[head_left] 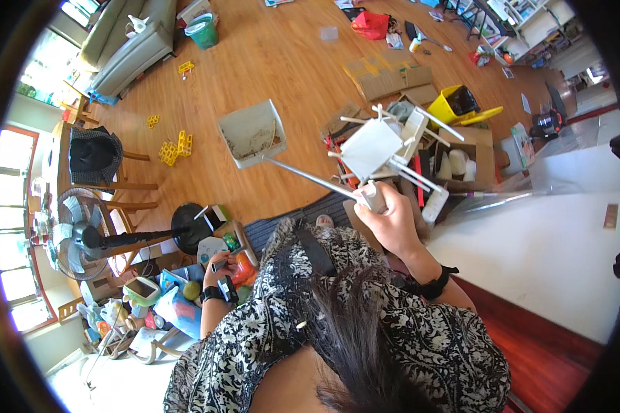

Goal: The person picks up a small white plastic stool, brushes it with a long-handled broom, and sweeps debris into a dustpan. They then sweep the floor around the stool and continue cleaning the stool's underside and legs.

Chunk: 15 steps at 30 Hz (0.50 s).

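A long-handled dustpan [284, 138] hangs out in front of me over the wooden floor, its whitish pan tilted toward me with brownish dirt lying in it. My right hand [387, 217] is wrapped round the pale grip at the end of its thin metal handle. Low at my left side, my left hand [220, 267] is closed round a small dark piece that I cannot make out. Close to that hand lie an orange plastic item [243, 268] and a heap of household odds and ends.
A standing fan [89, 237] is at the left beside a wooden chair. Yellow plastic pieces [169, 153] lie on the floor. At right are an upturned white stool [370, 149], cardboard boxes [475, 141] and a yellow bin [444, 103]. A sofa [141, 41] and green bucket [203, 33] stand far left.
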{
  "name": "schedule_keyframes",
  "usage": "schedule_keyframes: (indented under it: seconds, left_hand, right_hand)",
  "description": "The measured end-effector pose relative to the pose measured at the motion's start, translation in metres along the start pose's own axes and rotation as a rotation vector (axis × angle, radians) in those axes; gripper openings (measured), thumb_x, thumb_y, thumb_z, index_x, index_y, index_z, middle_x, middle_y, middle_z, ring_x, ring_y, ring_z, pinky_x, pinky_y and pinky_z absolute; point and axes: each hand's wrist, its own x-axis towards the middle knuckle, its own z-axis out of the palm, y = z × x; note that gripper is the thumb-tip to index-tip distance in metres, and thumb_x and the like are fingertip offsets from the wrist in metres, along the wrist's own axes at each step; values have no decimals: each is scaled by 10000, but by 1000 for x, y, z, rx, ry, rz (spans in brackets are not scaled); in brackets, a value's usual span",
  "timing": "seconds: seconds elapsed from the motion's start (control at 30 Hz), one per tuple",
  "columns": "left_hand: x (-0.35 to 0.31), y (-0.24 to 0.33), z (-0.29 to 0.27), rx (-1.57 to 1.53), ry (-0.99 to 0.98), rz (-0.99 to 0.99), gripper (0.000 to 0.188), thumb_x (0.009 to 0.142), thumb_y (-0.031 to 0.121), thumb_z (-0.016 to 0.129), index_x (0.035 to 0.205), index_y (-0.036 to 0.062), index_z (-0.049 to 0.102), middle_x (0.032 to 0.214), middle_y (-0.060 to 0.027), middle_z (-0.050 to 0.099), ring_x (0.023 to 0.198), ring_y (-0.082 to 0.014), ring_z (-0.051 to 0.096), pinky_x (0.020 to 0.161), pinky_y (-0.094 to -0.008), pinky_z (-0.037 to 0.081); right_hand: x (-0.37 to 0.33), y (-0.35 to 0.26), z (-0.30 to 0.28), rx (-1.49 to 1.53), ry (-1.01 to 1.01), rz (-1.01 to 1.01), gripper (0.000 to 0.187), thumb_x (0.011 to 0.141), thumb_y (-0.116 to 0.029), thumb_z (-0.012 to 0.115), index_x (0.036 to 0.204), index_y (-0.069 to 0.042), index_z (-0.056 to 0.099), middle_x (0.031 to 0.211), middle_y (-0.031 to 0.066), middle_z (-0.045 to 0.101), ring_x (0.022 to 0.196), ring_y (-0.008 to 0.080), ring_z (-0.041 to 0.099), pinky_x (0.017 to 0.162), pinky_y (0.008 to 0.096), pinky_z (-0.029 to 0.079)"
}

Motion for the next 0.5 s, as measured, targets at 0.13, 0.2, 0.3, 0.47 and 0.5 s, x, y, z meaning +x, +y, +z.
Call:
schedule_keyframes:
  seconds: [0.13, 0.2, 0.3, 0.47, 0.5]
  left_hand:
    - [-8, 48, 48, 134, -12, 58, 244, 941, 195, 471, 720, 109, 419, 653, 6, 433, 575, -119, 428, 502, -257, 342]
    - [-9, 88, 75, 56, -39, 37, 226, 941, 209, 474, 745, 103, 442, 655, 3, 440, 575, -113, 427, 501, -255, 354]
    - [3, 165, 123, 151, 89, 141, 168, 930, 200, 479, 834, 62, 488, 654, -9, 474, 558, -123, 465, 484, -254, 395]
    - [49, 326, 254, 362, 78, -122, 271, 949, 202, 447, 700, 96, 448, 596, -3, 442, 500, -117, 440, 433, -240, 369]
    - [60, 350, 289, 473, 133, -56, 283, 956, 191, 443, 687, 105, 441, 595, 1, 441, 495, -110, 442, 428, -233, 368]
  right_hand:
    - [53, 1, 3, -45, 145, -14, 180, 833, -96, 680, 985, -9, 639, 769, 22, 634, 676, 66, 566, 616, 245, 465]
    - [76, 6, 6, 6, 217, 38, 167, 841, -110, 674, 969, -8, 643, 784, 33, 635, 700, 68, 563, 629, 249, 465]
    - [114, 12, 13, 46, 348, 73, 161, 854, -99, 660, 978, -1, 630, 843, 29, 635, 753, 70, 555, 670, 245, 460]
    - [208, 13, 39, 128, 620, 175, 188, 856, -106, 665, 996, 12, 621, 858, 14, 621, 747, 62, 532, 662, 239, 450]
    - [224, 11, 43, 166, 663, 113, 202, 855, -128, 671, 986, 18, 624, 814, 10, 612, 712, 61, 527, 623, 243, 447]
